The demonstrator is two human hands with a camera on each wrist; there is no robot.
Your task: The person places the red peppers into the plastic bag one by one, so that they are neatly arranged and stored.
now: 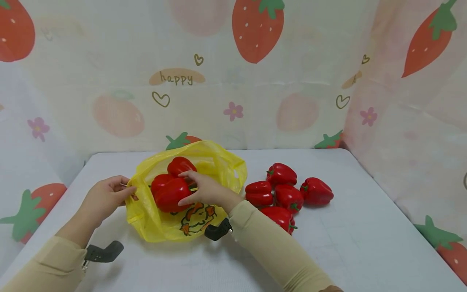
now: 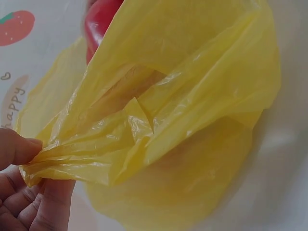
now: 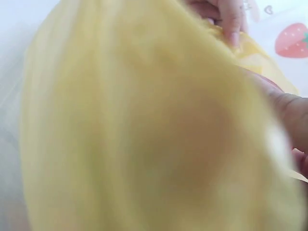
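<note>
A yellow plastic bag (image 1: 153, 227) lies with its mouth spread, a dark cartoon print on its side. My left hand (image 1: 109, 192) pinches its left rim between thumb and fingers; the left wrist view shows the film bunched in that pinch (image 2: 36, 173). Inside the mouth, my right hand (image 1: 204, 188) grips a red bell pepper (image 1: 171, 196), thumb low and fingers over its upper right side. Two more red peppers, one at the back (image 1: 180, 165) and one at the left (image 1: 159, 181), show behind it. Blurred yellow film (image 3: 120, 120) covers most of the right wrist view.
Several red bell peppers (image 1: 288, 196) sit grouped right of the bag on the white table (image 1: 350, 243), one partly behind my right forearm. A fabric backdrop (image 1: 255, 101) with strawberry prints rises behind the table and at both sides. Black wrist cameras (image 1: 106, 252) hang under both wrists.
</note>
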